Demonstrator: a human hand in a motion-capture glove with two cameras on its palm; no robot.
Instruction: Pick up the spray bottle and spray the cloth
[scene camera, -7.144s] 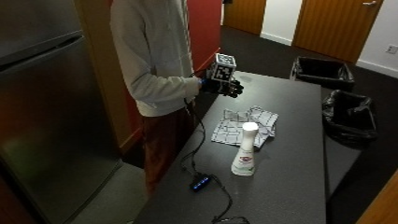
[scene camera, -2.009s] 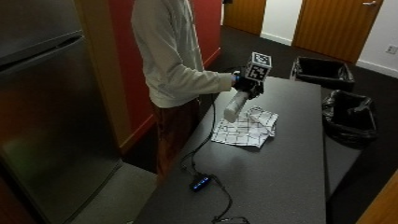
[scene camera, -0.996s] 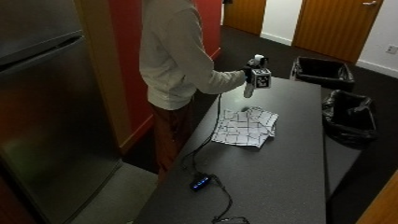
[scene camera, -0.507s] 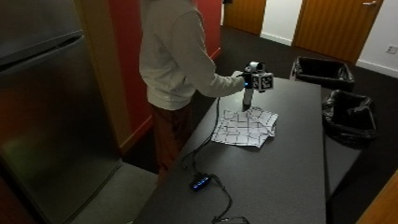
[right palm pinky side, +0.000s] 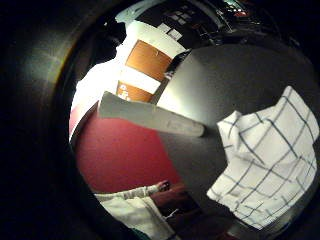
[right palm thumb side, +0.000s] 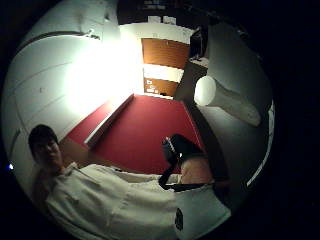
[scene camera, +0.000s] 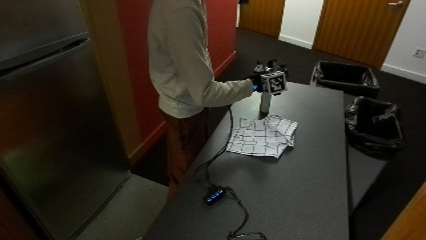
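Observation:
In the outside view a person stands at the left side of a dark grey table (scene camera: 299, 200). Their gloved right hand (scene camera: 264, 80) grips the top of a white spray bottle (scene camera: 265, 103), whose body hangs upright below the hand, just past the far edge of the cloth. The cloth (scene camera: 261, 136), white with dark grid lines, lies crumpled flat on the table. In the little finger side palm view the spray bottle (right palm pinky side: 150, 116) runs across the picture, with the cloth (right palm pinky side: 270, 165) on the table beyond it. The thumb side palm view shows the spray bottle (right palm thumb side: 225, 100) too.
Two black bins (scene camera: 346, 77) (scene camera: 373, 125) stand on the floor by the table's far right side. A small blue-lit box (scene camera: 214, 195) with a cable lies on the near part of the table. A steel fridge (scene camera: 53, 125) stands at the left.
The bottle stood on the table in front of the cloth. The gloved hand took hold of it, lifted it over the cloth and now holds it by the cloth's far edge.

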